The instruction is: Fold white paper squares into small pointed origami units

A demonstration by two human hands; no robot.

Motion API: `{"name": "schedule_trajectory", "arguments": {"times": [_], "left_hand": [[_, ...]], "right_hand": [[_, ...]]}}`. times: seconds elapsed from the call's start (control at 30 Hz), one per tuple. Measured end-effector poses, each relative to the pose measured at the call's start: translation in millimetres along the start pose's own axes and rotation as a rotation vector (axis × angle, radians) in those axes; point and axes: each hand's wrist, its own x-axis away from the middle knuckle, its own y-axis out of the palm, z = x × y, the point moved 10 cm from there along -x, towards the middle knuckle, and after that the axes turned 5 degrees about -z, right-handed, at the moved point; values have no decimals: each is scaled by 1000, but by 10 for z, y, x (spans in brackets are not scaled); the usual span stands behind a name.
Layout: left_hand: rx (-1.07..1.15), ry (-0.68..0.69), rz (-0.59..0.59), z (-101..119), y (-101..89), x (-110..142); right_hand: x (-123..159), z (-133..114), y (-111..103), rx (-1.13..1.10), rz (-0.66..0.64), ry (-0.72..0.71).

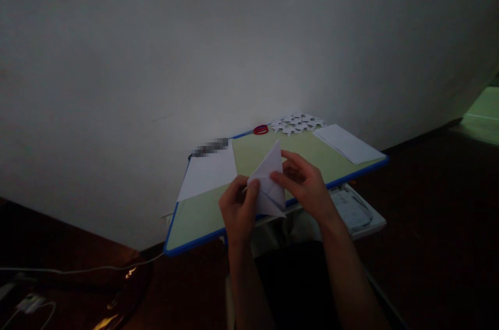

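Note:
A folded sheet of white paper (268, 183) is held up between both hands, over the front edge of the table. Its pointed tip stands upward, and a loose flap spreads out at the bottom. My left hand (238, 206) pinches its left side, thumb in front and fingers behind. On the right side, my right hand (304, 184) grips the paper between thumb and fingers. The fingertips behind the paper are partly hidden.
The pale green table (202, 223) has a blue rim. White sheets lie at left (208, 171) and right (351, 144). Red-handled scissors (261, 129) and several folded white paper pieces (298, 123) lie along the back, by the wall. An open drawer (356, 210) juts out below.

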Motion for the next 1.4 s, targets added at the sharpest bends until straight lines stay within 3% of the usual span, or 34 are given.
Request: {"name": "schedule_trajectory", "arguments": {"times": [0.33,0.5,0.73,0.87,1.0,1.17,1.27,1.4], "left_hand": [[9,-45,10,-58,1,-22],[-46,-49,-114,-30,108,-19],[-84,-36,-277,-49,199,19],[-98,-26,-320,-39,238,40],[-111,-21,-174,-9,135,-6],[-115,-17,99,-45,-115,-61],[-92,-17,122,-91,-146,-73],[-41,-17,68,-97,-100,-77]], "right_hand": [[13,13,-52,-13,62,8],[25,-39,-104,-13,102,-1],[55,-78,-321,15,256,-39],[77,-87,-400,-10,313,-69],[45,-63,-349,-5,280,-47],[-11,-8,-131,84,73,-4],[11,-68,-4,235,-48,-62],[51,-157,116,401,-119,-160]]}}
